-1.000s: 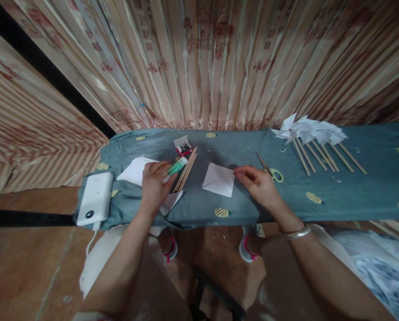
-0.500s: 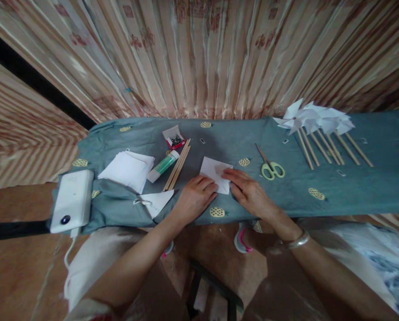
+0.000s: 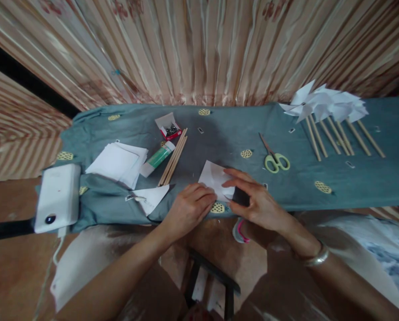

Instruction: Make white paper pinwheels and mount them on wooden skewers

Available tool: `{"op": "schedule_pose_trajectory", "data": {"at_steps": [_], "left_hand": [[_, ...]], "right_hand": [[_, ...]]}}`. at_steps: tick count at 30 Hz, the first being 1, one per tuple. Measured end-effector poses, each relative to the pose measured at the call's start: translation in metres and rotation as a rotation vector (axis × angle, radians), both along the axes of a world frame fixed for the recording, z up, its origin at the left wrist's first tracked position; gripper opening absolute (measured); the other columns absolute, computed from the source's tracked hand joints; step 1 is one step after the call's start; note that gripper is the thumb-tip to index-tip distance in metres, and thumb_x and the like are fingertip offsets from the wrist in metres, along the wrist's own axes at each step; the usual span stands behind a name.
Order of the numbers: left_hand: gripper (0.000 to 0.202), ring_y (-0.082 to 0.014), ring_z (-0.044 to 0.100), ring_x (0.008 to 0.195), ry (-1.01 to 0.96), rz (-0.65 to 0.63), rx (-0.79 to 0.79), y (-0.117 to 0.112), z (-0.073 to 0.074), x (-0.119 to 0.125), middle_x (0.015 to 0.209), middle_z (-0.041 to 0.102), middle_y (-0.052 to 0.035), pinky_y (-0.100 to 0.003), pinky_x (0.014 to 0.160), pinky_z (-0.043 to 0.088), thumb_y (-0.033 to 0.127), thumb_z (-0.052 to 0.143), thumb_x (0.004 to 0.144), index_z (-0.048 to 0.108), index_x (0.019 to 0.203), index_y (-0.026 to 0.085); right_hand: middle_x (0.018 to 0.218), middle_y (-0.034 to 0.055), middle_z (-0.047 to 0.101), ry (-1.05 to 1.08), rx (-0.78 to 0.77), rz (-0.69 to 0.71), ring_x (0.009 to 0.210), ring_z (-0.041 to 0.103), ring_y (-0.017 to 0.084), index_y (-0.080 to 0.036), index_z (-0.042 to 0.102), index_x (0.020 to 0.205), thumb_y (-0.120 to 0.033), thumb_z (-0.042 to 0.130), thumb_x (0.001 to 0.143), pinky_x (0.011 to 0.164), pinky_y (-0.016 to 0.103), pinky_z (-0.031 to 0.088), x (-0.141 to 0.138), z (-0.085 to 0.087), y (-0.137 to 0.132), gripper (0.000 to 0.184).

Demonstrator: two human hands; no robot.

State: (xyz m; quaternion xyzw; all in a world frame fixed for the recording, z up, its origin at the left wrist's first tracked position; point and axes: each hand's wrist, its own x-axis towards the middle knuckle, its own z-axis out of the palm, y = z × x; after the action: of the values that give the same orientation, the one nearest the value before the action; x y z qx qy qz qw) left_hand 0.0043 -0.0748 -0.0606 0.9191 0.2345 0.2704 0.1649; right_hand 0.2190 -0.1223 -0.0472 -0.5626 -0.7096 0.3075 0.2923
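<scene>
We saw the paper [image 3: 212,174] on the cloth [image 3: 299,187] between both hands, neither nearer, no clear long axis. Left hand [image 3: 190,207] curled at its near-left edge, grip hidden from us; right hand [image 3: 260,204], fingers parted, spanned its right side.

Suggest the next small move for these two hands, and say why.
Probably the right hand should gently ease the curled edge of the white paper inward while the left hand steadies it: that edge stands raised beside the right hand's fingers, and the left hand is at the paper's near left side.
</scene>
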Motion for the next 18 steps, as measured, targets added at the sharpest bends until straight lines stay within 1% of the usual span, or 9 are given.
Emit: {"op": "schedule_pose_trajectory", "data": {"at_steps": [4,8,11,14,18], "left_hand": [[0.013,-0.0191,0.061,0.091,-0.017,-0.026,-0.060,-0.005,-0.003,-0.002,0.095,0.071,-0.0087,-0.031,0.083,0.052,0.014,0.055,0.092,0.066,0.097,0.011],[0.012,-0.0192,0.061,0.090,-0.010,-0.027,-0.077,-0.003,-0.004,-0.001,0.095,0.070,-0.0085,-0.032,0.082,0.054,0.014,0.054,0.092,0.066,0.096,0.012],[0.013,-0.0189,0.061,0.091,-0.001,-0.022,-0.087,-0.003,-0.004,0.000,0.095,0.071,-0.0080,-0.033,0.081,0.055,0.015,0.054,0.093,0.066,0.093,0.014],[0.012,-0.0185,0.061,0.091,-0.012,-0.015,-0.088,-0.003,-0.005,0.000,0.094,0.071,-0.0072,-0.033,0.081,0.056,0.015,0.054,0.092,0.066,0.092,0.014],[0.012,-0.0186,0.062,0.090,-0.045,0.009,-0.077,-0.005,-0.005,0.000,0.095,0.071,-0.0080,-0.034,0.081,0.057,0.015,0.057,0.091,0.065,0.099,0.012]], "right_hand": [[0.144,0.0115,0.052,0.028,-0.020,-0.011,0.133,0.049,0.027,-0.023,0.064,0.095,-0.018,0.065,0.080,0.110,0.048,0.040,-0.003,-0.005,-0.003,0.016],[0.142,0.0081,0.054,0.102,-0.049,-0.053,0.132,0.051,0.027,-0.024,0.067,0.088,-0.022,0.063,0.084,0.109,0.048,0.040,-0.004,-0.010,-0.002,0.006],[0.141,0.0085,0.055,0.135,-0.071,-0.072,0.132,0.051,0.028,-0.024,0.069,0.085,-0.025,0.063,0.085,0.108,0.050,0.040,-0.006,-0.010,0.000,0.006],[0.142,0.0098,0.054,0.124,-0.072,-0.088,0.132,0.050,0.029,-0.023,0.068,0.083,-0.026,0.063,0.085,0.108,0.051,0.039,-0.009,-0.010,0.002,0.007],[0.140,0.0119,0.055,0.079,-0.035,-0.118,0.129,0.052,0.027,-0.021,0.066,0.081,-0.023,0.060,0.086,0.107,0.049,0.041,-0.014,-0.010,0.002,0.008]]}}
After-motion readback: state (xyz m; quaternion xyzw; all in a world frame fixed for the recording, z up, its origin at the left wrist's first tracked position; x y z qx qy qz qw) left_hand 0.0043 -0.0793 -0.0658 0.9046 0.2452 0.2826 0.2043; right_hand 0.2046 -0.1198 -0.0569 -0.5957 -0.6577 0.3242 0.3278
